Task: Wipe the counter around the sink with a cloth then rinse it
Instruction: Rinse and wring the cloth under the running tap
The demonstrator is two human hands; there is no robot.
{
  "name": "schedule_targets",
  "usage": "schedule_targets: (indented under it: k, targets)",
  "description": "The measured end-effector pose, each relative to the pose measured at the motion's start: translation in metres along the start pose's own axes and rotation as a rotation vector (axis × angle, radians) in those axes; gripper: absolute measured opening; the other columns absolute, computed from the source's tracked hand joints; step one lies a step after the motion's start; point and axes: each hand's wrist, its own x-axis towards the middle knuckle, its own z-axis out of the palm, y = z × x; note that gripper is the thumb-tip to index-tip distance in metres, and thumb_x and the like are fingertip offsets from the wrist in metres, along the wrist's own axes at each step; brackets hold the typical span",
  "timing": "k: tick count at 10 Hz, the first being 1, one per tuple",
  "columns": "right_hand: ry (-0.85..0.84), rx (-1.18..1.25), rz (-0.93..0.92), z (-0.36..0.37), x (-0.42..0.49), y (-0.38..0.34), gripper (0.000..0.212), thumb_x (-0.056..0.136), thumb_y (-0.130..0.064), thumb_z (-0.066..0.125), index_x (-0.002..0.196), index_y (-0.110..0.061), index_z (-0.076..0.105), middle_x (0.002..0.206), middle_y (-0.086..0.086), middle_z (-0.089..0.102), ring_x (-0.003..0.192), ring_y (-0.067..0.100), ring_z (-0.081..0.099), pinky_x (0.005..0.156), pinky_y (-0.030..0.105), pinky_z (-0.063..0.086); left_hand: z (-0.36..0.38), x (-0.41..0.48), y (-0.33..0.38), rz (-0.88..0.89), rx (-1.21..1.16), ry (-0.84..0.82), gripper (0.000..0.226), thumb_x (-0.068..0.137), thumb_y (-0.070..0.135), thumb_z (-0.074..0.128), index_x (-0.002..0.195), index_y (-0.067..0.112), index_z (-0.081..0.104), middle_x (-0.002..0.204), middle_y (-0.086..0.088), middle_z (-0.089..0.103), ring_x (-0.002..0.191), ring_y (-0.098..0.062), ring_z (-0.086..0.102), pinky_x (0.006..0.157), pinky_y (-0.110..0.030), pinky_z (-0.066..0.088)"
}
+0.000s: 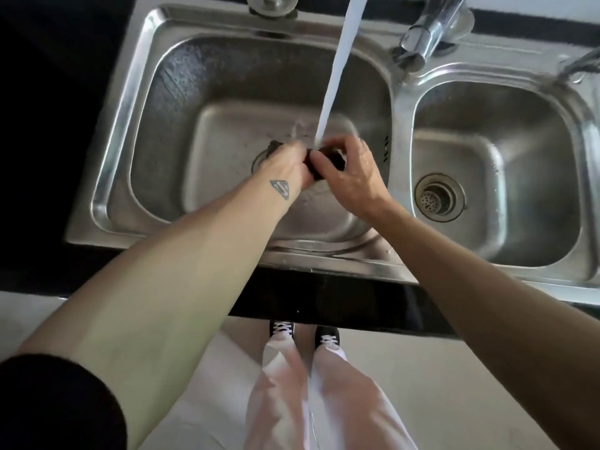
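We rinse a dark cloth (pixel 324 162) under running water, both hands over the large sink basin (pixel 168 131).

Our left hand (pixel 287 165) and right hand (pixel 352 175) are each closed on an end of the cloth, which bunches between them just under the white stream of water (pixel 337 66) falling from the tap (pixel 435 24). The cloth hangs above the basin floor, near the drain, and only a small part shows between our fingers. We judge it soft, limp and soaked, so heavier than when dry and a little slippery; gripping it in a full fist at both ends, as now, suits squeezing or twisting it. A smaller basin (pixel 496 177) lies to the right, and the dark table (pixel 341 303) edges the sink nearest us.
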Motion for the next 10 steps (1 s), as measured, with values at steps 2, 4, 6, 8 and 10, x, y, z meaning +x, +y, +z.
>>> schedule_targets:
  k: [2, 4, 6, 8, 10]
  targets:
    - [0.114, -0.07, -0.02, -0.037, 0.018, -0.008, 0.027, 0.095, -0.031, 0.058, 0.113, -0.011, 0.061, 0.11, 0.0, 0.06, 0.105, 0.018, 0.057, 0.093, 0.032, 0.047, -0.002, 0.01, -0.005, 0.121, 0.231, -0.082, 0.037, 0.104, 0.004, 0.043, 0.068, 0.01, 0.035, 0.067, -0.013, 0.064, 0.091, -0.016, 0.071, 0.065, -0.021, 0.049]
    - [0.321, -0.288, 0.091, -0.099, 0.064, -0.013, 0.032, 0.095, -0.041, 0.054, 0.095, -0.014, 0.07, 0.09, 0.007, 0.07, 0.081, 0.027, 0.065, 0.072, 0.032, 0.049, 0.004, 0.041, 0.001, 0.047, -0.142, -0.09, 0.016, 0.099, 0.023, 0.053, 0.095, 0.01, 0.061, 0.078, -0.003, 0.06, 0.076, -0.026, 0.057, 0.066, -0.031, 0.041]
    - [0.232, -0.48, 0.124, -0.121, 0.085, -0.014, 0.048, 0.093, -0.056, 0.057, 0.086, -0.011, 0.071, 0.074, 0.007, 0.067, 0.07, 0.03, 0.068, 0.068, 0.041, 0.06, 0.012, 0.034, 0.005, -0.085, -0.311, -0.099, 0.031, 0.106, 0.015, 0.037, 0.093, -0.003, 0.058, 0.059, -0.013, 0.066, 0.053, -0.018, 0.068, 0.072, -0.03, 0.052]
    - [0.216, -0.701, 0.05, -0.131, 0.092, -0.025, 0.061, 0.093, -0.066, 0.05, 0.068, -0.011, 0.052, 0.063, 0.004, 0.05, 0.062, 0.028, 0.055, 0.061, 0.038, 0.048, 0.007, 0.041, 0.006, -0.107, -0.255, -0.193, 0.041, 0.105, 0.023, 0.036, 0.139, 0.004, 0.05, 0.126, -0.018, 0.064, 0.12, -0.032, 0.06, 0.11, -0.057, 0.038]
    - [0.294, -0.489, 0.159, -0.119, 0.109, -0.026, 0.062, 0.086, -0.07, 0.056, 0.069, -0.012, 0.068, 0.069, 0.004, 0.07, 0.064, 0.026, 0.069, 0.067, 0.042, 0.061, -0.003, 0.041, -0.001, -0.164, -0.345, -0.216, 0.041, 0.106, 0.019, 0.027, 0.097, -0.009, 0.055, 0.099, -0.027, 0.064, 0.106, -0.042, 0.062, 0.095, -0.072, 0.039]
